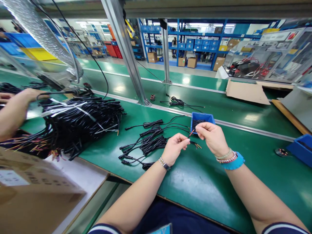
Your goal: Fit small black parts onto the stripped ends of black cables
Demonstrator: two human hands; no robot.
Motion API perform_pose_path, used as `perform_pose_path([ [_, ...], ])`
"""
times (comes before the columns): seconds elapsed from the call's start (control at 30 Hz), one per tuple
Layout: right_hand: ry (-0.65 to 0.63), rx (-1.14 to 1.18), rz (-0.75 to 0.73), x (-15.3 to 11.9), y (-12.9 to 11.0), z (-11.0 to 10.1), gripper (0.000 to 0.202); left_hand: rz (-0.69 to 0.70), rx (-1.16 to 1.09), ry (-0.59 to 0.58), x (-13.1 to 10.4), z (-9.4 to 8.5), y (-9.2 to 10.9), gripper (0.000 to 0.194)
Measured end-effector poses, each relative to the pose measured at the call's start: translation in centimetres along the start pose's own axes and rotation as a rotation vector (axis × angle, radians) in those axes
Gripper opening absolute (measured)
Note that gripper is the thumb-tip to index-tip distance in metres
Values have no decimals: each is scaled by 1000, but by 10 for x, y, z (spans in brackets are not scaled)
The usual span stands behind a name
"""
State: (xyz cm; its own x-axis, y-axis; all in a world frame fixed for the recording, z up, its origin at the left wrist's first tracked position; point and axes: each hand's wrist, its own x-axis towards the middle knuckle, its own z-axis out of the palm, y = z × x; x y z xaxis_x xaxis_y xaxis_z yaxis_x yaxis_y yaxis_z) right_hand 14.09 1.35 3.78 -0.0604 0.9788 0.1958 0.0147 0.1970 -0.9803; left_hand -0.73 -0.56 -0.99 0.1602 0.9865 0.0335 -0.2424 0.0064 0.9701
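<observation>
My left hand (174, 148), a watch on its wrist, pinches the end of a black cable between thumb and forefinger. A short red wire (191, 133) sticks out from that end toward my right hand (212, 137). The right thumb and forefinger are pressed together at the wire's tip; whatever lies between them is too small to make out. Just behind the hands stands a blue bin (202, 116) of small black pieces. Several coiled black cables (153, 143) lie to the left on the green bench, and loose coloured wire ends (198, 145) show below my hands.
At left sits a large tied bundle of black cables (83, 113), with another person's hand (14, 110) beside it. A cardboard box (36, 191) stands at the bench's front left. Metal posts (129, 55) rise behind. Another blue bin (301, 149) is at right.
</observation>
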Motion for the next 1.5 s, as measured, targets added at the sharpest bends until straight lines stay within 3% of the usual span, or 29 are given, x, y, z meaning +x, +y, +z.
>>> perform_pose_path([
  [0.47, -23, 4, 24, 0, -2, -1, 18, -11, 6, 7, 0, 0, 1, 15],
  [0.77, -137, -49, 188, -4, 0, 5, 18, 0, -9, 13, 0, 0, 1, 15],
  [0.93, -142, 135, 184, -1, 6, 3, 14, -14, -100, 16, 0, -1, 1, 17],
  [1.03, -132, 207, 128, 0, 11, 3, 16, -72, -196, 21, 1, 0, 1, 20],
  [1.1, -136, 133, 28, -2, 16, 6, 18, -107, -255, 17, 2, 0, 2, 22],
  [1.33, -180, -511, -480, -15, 32, 22, 39, -120, -462, -107, 1, 3, 3, 25],
  [1.5, -191, -607, -484, -12, 35, 20, 43, -101, -499, -94, 2, 2, 3, 24],
])
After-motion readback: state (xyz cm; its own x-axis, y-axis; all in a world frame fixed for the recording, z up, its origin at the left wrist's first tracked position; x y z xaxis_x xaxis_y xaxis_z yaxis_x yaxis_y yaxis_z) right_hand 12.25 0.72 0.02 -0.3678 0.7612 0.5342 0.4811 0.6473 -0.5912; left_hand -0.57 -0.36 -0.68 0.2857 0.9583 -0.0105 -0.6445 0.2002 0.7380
